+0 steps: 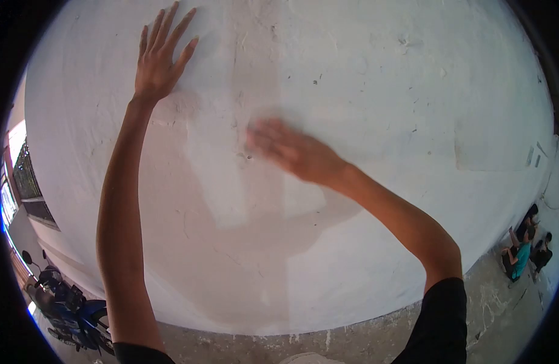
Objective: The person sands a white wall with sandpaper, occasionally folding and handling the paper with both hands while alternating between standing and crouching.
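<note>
A large white wall (364, 242) with scuffs, small chips and faint marks fills most of the view. My left hand (158, 64) lies flat on it at the upper left, fingers spread and holding nothing. Near the middle of the wall is my right hand (291, 151), blurred by motion, its fingers pointing left. Whether it touches the wall, or has anything under it, cannot be made out. A small dark hole (250, 158) shows just below its fingertips.
At the lower left stands a dark blue motorcycle (73, 306). Several people (522, 252) sit low near the wall at the far right. A rough concrete floor (370, 340) runs along the wall's foot. A window grille (28, 176) is at the left edge.
</note>
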Motion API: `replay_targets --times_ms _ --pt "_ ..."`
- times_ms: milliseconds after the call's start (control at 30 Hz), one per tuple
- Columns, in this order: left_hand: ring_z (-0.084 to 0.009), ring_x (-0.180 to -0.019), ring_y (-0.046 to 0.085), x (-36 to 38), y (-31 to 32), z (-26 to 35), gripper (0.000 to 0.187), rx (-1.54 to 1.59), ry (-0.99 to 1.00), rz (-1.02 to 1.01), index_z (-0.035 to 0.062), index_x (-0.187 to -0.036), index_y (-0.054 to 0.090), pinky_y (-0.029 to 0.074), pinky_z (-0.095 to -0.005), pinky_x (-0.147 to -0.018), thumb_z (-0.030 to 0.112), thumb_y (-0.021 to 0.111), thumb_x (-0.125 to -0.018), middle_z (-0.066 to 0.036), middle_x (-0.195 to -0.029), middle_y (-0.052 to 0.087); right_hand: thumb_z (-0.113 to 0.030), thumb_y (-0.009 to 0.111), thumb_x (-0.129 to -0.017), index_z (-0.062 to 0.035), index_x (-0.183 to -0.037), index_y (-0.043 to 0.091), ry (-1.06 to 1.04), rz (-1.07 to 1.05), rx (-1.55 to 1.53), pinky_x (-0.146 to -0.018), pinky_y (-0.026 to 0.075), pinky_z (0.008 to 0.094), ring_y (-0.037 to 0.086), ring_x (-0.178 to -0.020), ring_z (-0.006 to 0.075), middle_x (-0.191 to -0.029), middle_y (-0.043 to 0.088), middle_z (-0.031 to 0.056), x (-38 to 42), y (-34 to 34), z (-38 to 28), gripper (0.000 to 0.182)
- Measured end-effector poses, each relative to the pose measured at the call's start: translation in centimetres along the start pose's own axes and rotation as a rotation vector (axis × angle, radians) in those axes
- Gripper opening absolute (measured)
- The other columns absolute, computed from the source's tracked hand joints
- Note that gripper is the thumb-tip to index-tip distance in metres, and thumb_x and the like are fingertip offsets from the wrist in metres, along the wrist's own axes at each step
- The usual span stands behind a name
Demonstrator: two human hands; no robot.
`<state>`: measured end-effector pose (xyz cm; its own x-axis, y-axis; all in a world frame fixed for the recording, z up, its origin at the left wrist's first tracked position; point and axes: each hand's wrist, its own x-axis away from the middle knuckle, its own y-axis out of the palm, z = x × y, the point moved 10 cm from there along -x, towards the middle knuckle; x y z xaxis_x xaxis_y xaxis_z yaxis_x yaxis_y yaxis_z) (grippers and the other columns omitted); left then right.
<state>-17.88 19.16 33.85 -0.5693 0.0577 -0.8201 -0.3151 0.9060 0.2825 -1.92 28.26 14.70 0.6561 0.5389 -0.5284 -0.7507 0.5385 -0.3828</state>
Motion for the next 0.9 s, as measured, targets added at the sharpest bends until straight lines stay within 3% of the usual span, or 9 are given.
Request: replay_targets --times_ms 100,233,333,400,500,567,633,833,900 --pt "-0.0270 -0.149 0.021 0.0 0.1 0.0 0.052 -0.012 0.008 0.003 0.0349 -0.151 0.033 0.015 -0.0546 -0.120 0.049 0.040 -0.101 -0.001 -0.161 0.024 0.000 0.052 -0.089 -0.0081 -0.144 0.043 -0.052 -0.072 -0.072 -0.118 0.033 0.0404 0.041 -0.139 0.0258 -0.149 0.044 0.0087 1.3 -0.6 1.2 0.057" --pt "-0.0267 -0.149 0.021 0.2 0.2 -0.3 0.053 -0.010 -0.015 -0.015 0.0344 -0.151 0.032 0.014 -0.0542 -0.120 0.049 0.039 -0.101 -0.001 -0.161 0.024 0.001 0.055 -0.086 -0.0052 -0.146 0.039 0.290 -0.061 0.284 -0.120 0.027 0.0420 0.034 -0.142 0.0276 -0.153 0.037 0.0105 2.6 -5.3 7.6 0.062" --pt "-0.0265 -0.149 0.020 0.0 0.1 -0.1 0.053 -0.006 0.009 0.005 0.0338 -0.152 0.032 0.014 -0.0539 -0.121 0.049 0.038 -0.102 -0.001 -0.161 0.024 -0.005 0.052 -0.089 -0.0037 -0.150 0.032 0.151 -0.160 -0.036 -0.121 0.024 0.0438 0.036 -0.141 0.0300 -0.151 0.040 0.0110 6.2 0.1 0.9 0.064" --pt "-0.0266 -0.149 0.020 0.1 0.1 -0.1 0.052 0.004 0.005 -0.010 0.0331 -0.152 0.032 0.013 -0.0539 -0.121 0.049 0.038 -0.102 -0.001 -0.161 0.024 -0.004 0.049 -0.094 -0.0096 -0.148 0.038 -0.010 -0.219 -0.244 -0.118 0.030 0.0429 0.037 -0.140 0.0261 -0.151 0.041 0.0093 8.5 1.9 -5.2 0.055" --pt "-0.0263 -0.149 0.020 0.2 0.3 -0.2 0.052 -0.007 0.018 0.009 0.0331 -0.151 0.033 0.013 -0.0534 -0.121 0.049 0.037 -0.102 -0.001 -0.161 0.024 -0.004 0.053 -0.091 -0.0092 -0.145 0.042 0.029 -0.181 -0.228 -0.117 0.032 0.0424 0.038 -0.140 0.0251 -0.150 0.043 0.0089 10.0 0.2 -2.3 0.055" --pt "-0.0260 -0.149 0.020 0.1 0.5 -0.3 0.052 -0.011 0.026 0.014 0.0332 -0.151 0.033 0.013 -0.0532 -0.121 0.049 0.037 -0.102 -0.001 -0.161 0.024 0.000 0.053 -0.088 -0.0026 -0.143 0.042 0.187 -0.132 0.196 -0.117 0.032 0.0445 0.035 -0.142 0.0269 -0.152 0.040 0.0100 9.3 -3.2 1.9 0.056" --pt "-0.0258 -0.149 0.019 0.3 0.3 -0.3 0.052 -0.013 0.023 0.009 0.0333 -0.151 0.033 0.012 -0.0529 -0.121 0.049 0.037 -0.102 -0.001 -0.161 0.024 0.000 0.052 -0.089 -0.0027 -0.144 0.041 0.443 -0.008 0.157 -0.117 0.032 0.0454 0.034 -0.143 0.0276 -0.152 0.040 0.0110 9.4 -4.4 4.3 0.056" --pt "-0.0260 -0.149 0.019 0.2 0.4 -0.1 0.053 -0.007 0.029 0.027 0.0336 -0.151 0.033 0.012 -0.0529 -0.121 0.051 0.035 -0.102 -0.001 -0.161 0.025 -0.005 0.054 -0.091 -0.0056 -0.145 0.041 0.089 -0.255 -0.150 -0.117 0.032 0.0449 0.034 -0.143 0.0276 -0.153 0.039 0.0078 13.0 0.9 -3.0 0.056" --pt "-0.0259 -0.149 0.019 0.2 0.3 -0.2 0.053 0.000 0.035 0.026 0.0332 -0.151 0.033 0.011 -0.0527 -0.121 0.051 0.034 -0.102 0.000 -0.161 0.024 -0.003 0.051 -0.092 -0.0042 -0.145 0.041 0.165 -0.158 0.066 -0.116 0.033 0.0448 0.037 -0.141 0.0274 -0.152 0.040 0.0079 12.9 -2.2 0.8 0.054"
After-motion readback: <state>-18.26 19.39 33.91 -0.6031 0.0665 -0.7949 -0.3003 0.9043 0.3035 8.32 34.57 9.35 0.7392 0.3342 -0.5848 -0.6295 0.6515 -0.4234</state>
